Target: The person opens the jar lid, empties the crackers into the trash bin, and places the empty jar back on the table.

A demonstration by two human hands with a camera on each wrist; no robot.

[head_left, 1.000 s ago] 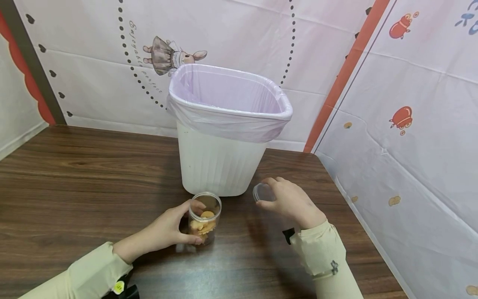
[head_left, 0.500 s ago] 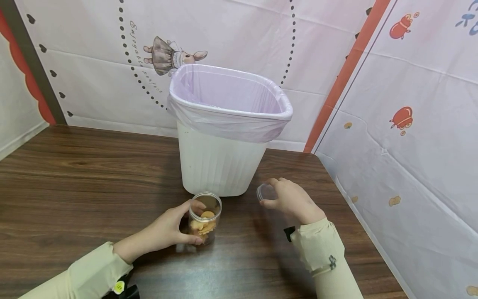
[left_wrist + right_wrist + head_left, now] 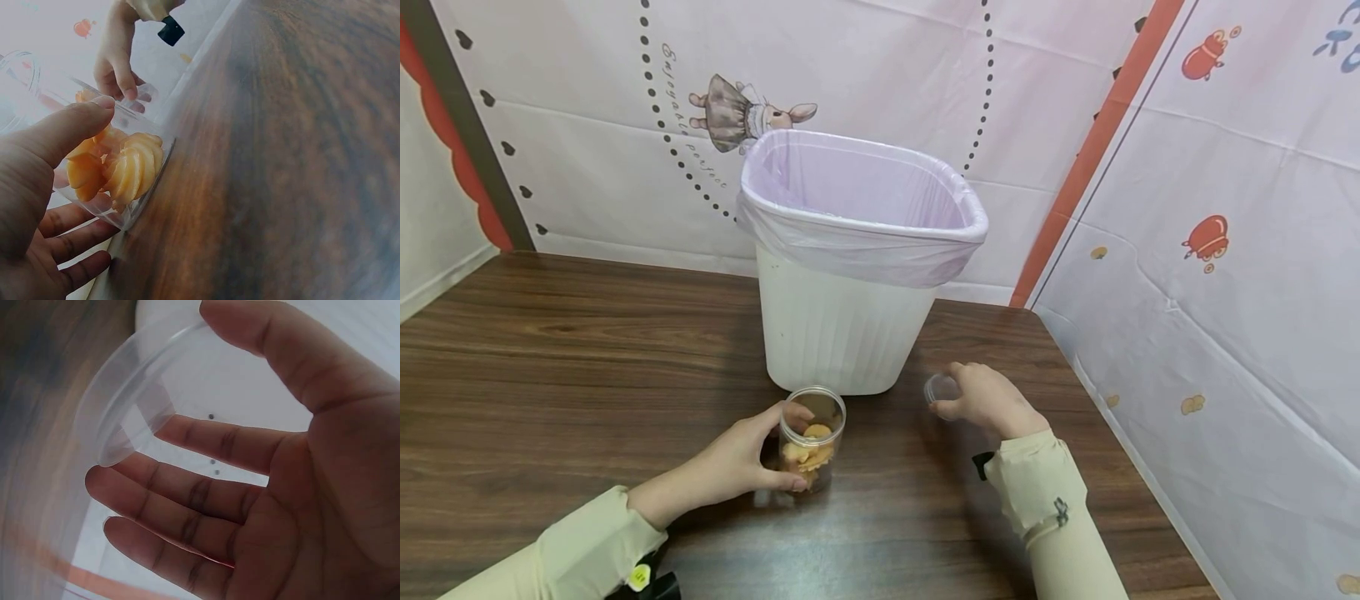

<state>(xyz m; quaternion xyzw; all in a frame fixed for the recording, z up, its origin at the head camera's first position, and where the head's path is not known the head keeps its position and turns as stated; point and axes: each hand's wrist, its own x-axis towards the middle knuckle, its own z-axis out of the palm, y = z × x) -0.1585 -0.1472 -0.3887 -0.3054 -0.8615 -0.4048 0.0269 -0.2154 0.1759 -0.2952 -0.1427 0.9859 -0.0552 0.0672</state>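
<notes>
My left hand point(image 3: 741, 457) grips a clear plastic jar point(image 3: 813, 417) that stands upright and lidless on the table, thumb on the near side and fingers round the back. Inside the jar lie several golden swirl-shaped cookies point(image 3: 134, 165), heaped in its lower part. To the right, my right hand point(image 3: 988, 398) holds a round clear lid point(image 3: 134, 394) by its edge, between the thumb and the fingertips. In the head view the lid is tilted and sits low over the table, right of the bin's base.
A white trash bin point(image 3: 842, 325) with a pale purple liner point(image 3: 865, 250) folded over its rim stands behind the jar. The brown wooden table point(image 3: 587, 350) ends at a right edge beside a printed cloth wall point(image 3: 1210, 333). Another printed cloth hangs behind the bin.
The right hand has moved slightly to the right with the lid, away from the jar. My left hand and the jar have stayed in place.
</notes>
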